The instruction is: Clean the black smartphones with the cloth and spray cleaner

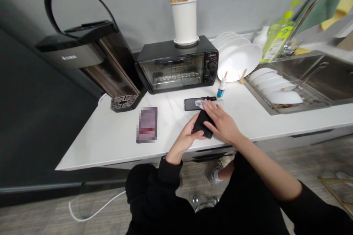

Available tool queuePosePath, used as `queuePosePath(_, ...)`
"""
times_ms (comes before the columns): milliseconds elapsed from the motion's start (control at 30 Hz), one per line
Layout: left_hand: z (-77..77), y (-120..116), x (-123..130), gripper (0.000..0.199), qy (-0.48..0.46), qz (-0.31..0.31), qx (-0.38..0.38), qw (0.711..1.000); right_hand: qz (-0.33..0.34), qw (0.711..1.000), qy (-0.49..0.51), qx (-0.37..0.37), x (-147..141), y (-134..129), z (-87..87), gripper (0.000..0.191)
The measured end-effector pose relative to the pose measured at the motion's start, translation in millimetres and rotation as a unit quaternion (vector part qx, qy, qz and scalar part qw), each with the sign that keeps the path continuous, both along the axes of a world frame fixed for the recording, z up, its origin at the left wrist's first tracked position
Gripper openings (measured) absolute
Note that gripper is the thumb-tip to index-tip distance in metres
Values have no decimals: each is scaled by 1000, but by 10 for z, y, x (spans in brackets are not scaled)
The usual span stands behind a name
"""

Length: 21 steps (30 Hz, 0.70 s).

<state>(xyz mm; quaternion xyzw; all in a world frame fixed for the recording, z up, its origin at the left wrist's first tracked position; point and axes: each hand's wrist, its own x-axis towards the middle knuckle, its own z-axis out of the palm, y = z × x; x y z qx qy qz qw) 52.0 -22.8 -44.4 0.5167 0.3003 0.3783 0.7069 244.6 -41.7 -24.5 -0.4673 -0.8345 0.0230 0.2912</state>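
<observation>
My left hand [187,137] grips a black phone [200,121] by its left and lower edges, just above the counter's front part. Over the phone's upper right lies my right hand [222,123], its fingers pressing a thin white wipe [200,104]; part of the wipe is hidden under the fingers. Just behind the hands, a second dark phone [191,104] lies flat on the white counter [171,117]. A small white bottle with a blue label [221,89] stands upright beyond my right fingertips. Further left rests a purplish, blurred-out flat rectangular thing [147,125].
A tall dark drinks machine [110,66] stands at the left. Behind the hands is a black toaster oven [176,69], topped by a white holder [185,22] with chopsticks. White plates [239,62] lean beside it. At right, a sink [317,69] holds bowls [275,84] near a green soap bottle [277,40].
</observation>
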Motion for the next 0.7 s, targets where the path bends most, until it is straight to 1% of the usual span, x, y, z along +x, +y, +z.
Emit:
queuePosePath(33, 3, 2, 2, 91, -3, -9, -2, 1000, -17, 1000, 8, 0, 1, 13, -1, 73)
queuePosePath(67, 7, 4, 6, 91, -7, -8, 1, 1000, -19, 1000, 12, -2, -6, 13, -4, 74)
queuePosePath(133, 10, 8, 21, 87, -18, 20, 23, 999, 12, 1000, 9, -12, -39, -18, -15, 77)
queuePosePath(200, 10, 10, 36, 85, -22, 42, 44, 998, 40, 999, 4, -22, -68, -42, -26, 75)
queuePosePath(233, 11, 11, 41, 85, -20, 39, 44, 998, 35, 999, 6, -25, -74, -34, -29, 73)
queuePosePath(333, 12, 12, 40, 92, -10, 2, 16, 1000, -29, 999, 33, -23, -80, 40, -31, 68)
queuePosePath(367, 11, 13, 37, 93, -11, -3, 8, 1000, -41, 998, 40, -22, -88, 55, -29, 68)
queuePosePath(400, 9, 14, 36, 93, -14, 2, 8, 1000, -36, 998, 42, -23, -100, 53, -26, 68)
queuePosePath(500, 4, 19, 40, 84, -20, 52, 31, 998, 42, 998, 23, -38, -122, -4, -5, 68)
queuePosePath(533, 3, 20, 43, 81, -18, 63, 38, 997, 57, 997, 17, -43, -113, -13, 5, 68)
queuePosePath(567, 4, 19, 46, 81, -16, 63, 38, 997, 56, 997, 16, -45, -98, -8, 16, 67)
queuePosePath(667, 1, 11, 49, 89, -19, 32, 14, 999, -7, 999, 37, -38, -69, 27, 33, 66)
queuePosePath(700, -3, 8, 51, 90, -26, 34, 11, 999, -17, 998, 43, -36, -82, 14, 29, 66)
